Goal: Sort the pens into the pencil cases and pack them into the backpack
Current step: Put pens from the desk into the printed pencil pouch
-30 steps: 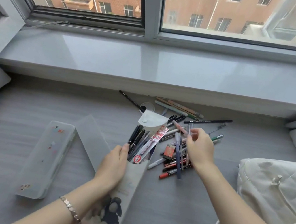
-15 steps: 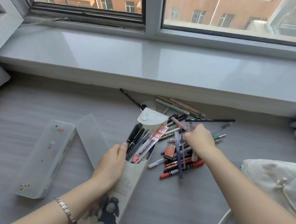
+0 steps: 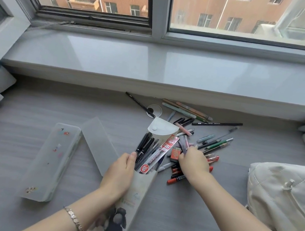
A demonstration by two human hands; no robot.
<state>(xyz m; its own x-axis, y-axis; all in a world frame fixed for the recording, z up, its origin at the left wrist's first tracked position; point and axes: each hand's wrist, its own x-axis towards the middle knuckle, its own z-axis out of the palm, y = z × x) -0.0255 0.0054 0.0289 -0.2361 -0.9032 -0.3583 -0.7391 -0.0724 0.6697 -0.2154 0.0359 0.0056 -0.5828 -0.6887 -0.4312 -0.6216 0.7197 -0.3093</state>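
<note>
Head view, looking down at a grey desk under a window sill:

1. The left hand grips the flap pencil case, fingers wrapped round its body and the thumb at its open mouth. The case is tilted, mouth pointing away from the person, flap folded back.
2. Inside it stand black pens and a red-and-white refill packet.
3. The right hand sits on the pile of loose pens just right of the case. Its fingers are curled and pinch a pale pen that sticks out above them.
4. An orange eraser lies between the case and that hand.
5. A clear pencil case lies open on the desk to the left, its lid lying beside the flap case.
6. The white quilted backpack rests at the right edge, apart from the pens.
7. A bracelet circles the left wrist.
</note>
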